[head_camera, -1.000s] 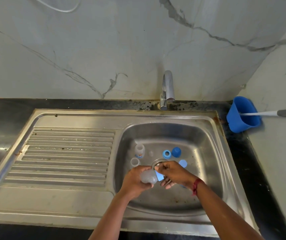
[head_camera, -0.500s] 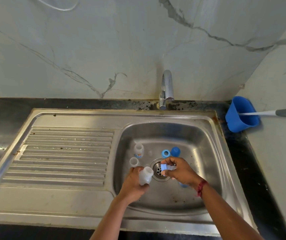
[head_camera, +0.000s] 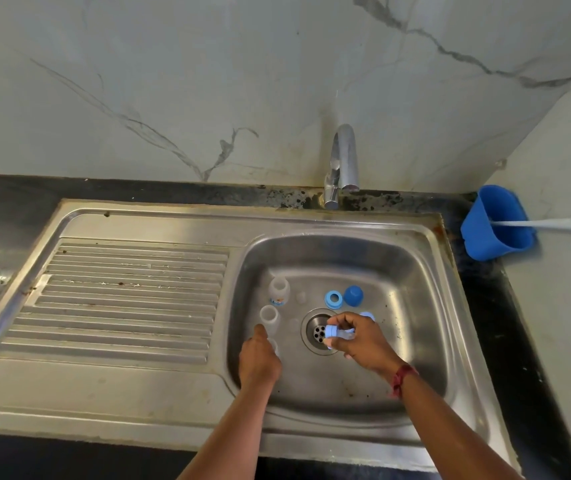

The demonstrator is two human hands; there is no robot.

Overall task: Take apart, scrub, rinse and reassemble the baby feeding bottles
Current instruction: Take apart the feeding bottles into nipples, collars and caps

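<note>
Taking the bottles apart looks like the step in hand.

The big steel sink (head_camera: pixel 138 382) has its bowl on the right. The tap (head_camera: pixel 343 161) stands behind it, and a blue cup (head_camera: pixel 498 233) sits far off to the right.

The left hand (head_camera: pixel 260 358) is low in the bowl. A clear bottle (head_camera: pixel 274 347) peeks out beside it. I cannot tell if the fingers are wrapped around it or have let go.

The right hand (head_camera: pixel 363 341) is over the drain (head_camera: pixel 317 337). Its fingers are curled tight on a teat ring (head_camera: pixel 332 331).

2 more bottles stand upright just past the left hand: a picture bottle (head_camera: pixel 279 291) and a plain bottle (head_camera: pixel 269 317). A dark blue cap (head_camera: pixel 353 295) and a loose blue ring (head_camera: pixel 333 299) sit side by side behind the drain.

Next, I think the bottle must be left standing with the other 2. Then the free hand can help push the soft teat out of its ring. That needs a gentle push, so the small parts do not slip toward the drain.

Half a second ago the left hand held the bottle up and tipped. Now it has dropped down and moved left, toward the row. The right hand has kept its ring.
</note>
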